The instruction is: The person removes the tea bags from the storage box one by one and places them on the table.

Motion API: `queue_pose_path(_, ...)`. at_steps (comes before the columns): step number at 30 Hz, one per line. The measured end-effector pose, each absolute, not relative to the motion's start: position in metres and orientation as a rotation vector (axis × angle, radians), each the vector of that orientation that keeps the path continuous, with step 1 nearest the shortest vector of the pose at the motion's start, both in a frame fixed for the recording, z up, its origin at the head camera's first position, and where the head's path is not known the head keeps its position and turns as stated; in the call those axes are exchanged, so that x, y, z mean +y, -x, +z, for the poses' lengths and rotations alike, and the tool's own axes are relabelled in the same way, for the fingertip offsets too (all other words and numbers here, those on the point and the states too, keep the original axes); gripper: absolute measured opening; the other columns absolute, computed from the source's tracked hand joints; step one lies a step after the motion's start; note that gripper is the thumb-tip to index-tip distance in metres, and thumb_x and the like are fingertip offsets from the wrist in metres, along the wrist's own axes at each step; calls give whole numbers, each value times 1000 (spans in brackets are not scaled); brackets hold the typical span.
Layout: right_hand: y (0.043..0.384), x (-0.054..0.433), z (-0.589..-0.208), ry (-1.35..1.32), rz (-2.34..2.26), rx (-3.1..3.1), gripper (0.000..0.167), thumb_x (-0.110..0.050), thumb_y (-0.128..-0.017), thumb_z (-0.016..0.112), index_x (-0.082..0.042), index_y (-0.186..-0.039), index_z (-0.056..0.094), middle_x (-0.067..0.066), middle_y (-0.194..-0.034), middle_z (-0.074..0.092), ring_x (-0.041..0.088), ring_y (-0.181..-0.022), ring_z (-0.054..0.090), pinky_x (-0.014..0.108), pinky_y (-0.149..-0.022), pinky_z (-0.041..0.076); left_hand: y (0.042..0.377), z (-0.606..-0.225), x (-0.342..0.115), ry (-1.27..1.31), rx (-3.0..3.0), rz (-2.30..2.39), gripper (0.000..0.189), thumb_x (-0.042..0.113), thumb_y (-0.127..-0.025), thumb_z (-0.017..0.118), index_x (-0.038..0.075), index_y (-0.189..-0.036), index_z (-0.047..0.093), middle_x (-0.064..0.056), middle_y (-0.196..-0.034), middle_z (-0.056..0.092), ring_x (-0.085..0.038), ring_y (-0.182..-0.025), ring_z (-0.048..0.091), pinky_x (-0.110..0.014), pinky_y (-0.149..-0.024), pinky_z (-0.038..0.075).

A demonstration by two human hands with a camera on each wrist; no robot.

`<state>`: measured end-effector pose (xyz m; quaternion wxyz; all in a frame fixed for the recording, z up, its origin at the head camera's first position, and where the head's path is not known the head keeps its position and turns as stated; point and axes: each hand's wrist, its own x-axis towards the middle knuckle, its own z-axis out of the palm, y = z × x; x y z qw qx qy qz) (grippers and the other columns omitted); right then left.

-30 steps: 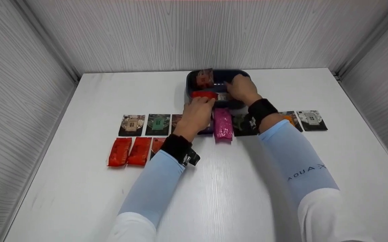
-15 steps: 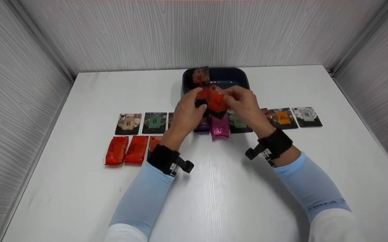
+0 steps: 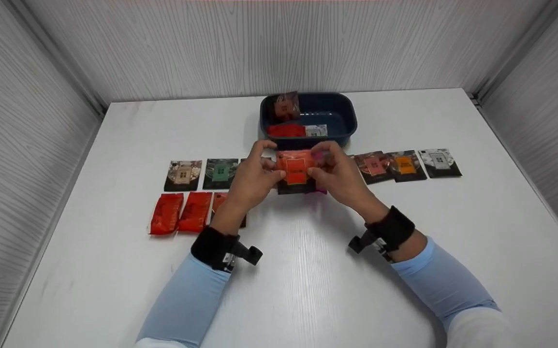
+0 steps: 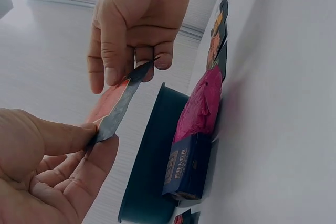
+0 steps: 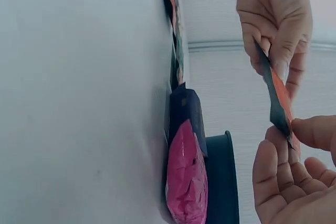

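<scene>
Both hands hold up one flat orange-and-black packet (image 3: 296, 169) over the table, its label facing the head camera. At its left edge, the left hand (image 3: 255, 181) pinches it between thumb and fingers. Opposite, the right hand (image 3: 339, 176) pinches the right edge. In the left wrist view the packet (image 4: 118, 103) stands clear of the table, seen nearly edge-on. A shiny pink packet (image 4: 199, 103) lies below it beside a dark blue packet (image 4: 184, 166). Behind the hands stands a dark blue bin (image 3: 342, 118) with a brown packet (image 3: 286, 107), a red packet (image 3: 286, 130) and a white-labelled packet (image 3: 316, 130) inside.
A row of flat packets crosses the table, from a beige-labelled packet (image 3: 183, 175) to a white-labelled black packet (image 3: 439, 163). Nearer, at left, lie two red packets (image 3: 166, 213) and a partly hidden orange one (image 3: 219, 199). Wood-grain panels (image 3: 211, 53) enclose the back and sides.
The hands have come out of the bin with the orange-and-black packet and drawn it toward the body. It was tilted and bent half a second ago; now it is held flat, label showing.
</scene>
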<state>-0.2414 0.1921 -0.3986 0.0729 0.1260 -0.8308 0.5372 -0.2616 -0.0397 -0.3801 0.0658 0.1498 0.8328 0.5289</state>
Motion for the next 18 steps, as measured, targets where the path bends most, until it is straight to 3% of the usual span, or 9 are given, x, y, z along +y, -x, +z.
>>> queue_pose_path(5, 234, 182, -398, -410, 1565, -2518, 17, -3, -98, 73, -4, -113, 68, 12, -102, 74, 20, -82, 63, 22, -67, 56, 254, -372, -49, -494, 2581, 1443, 34, 10, -100, 72, 18, -130, 59, -6, -111, 74, -22, -96, 72, -37, -82, 60)
queue_pose_path(9, 231, 175, -399, -399, 1626, -2545, 11, -1, -97, 73, -2, -108, 71, 11, -100, 73, 17, -84, 66, 26, -70, 61, 251, -366, -56, -579, 2610, 1300, 26, 7, -99, 72, 13, -125, 71, -7, -113, 75, -22, -97, 71, -36, -82, 61)
queue_pose_path(13, 227, 171, -402, -458, 1606, -2631, 17, -2, -98, 72, -3, -115, 71, 11, -102, 74, 21, -82, 69, 30, -68, 61, 250, -362, -66, -627, 2582, 1154, 27, 5, -97, 74, 10, -123, 75, -9, -104, 74, -21, -84, 71, -32, -74, 59)
queue_pose_path(18, 223, 171, -403, -532, 1515, -2715, 31, -6, -99, 73, -2, -129, 64, 13, -100, 75, 36, -80, 72, 26, -64, 57, 251, -364, -79, -559, 2525, 1003, 27, 3, -95, 76, 7, -122, 76, -11, -103, 73, -20, -78, 70, -29, -67, 57)
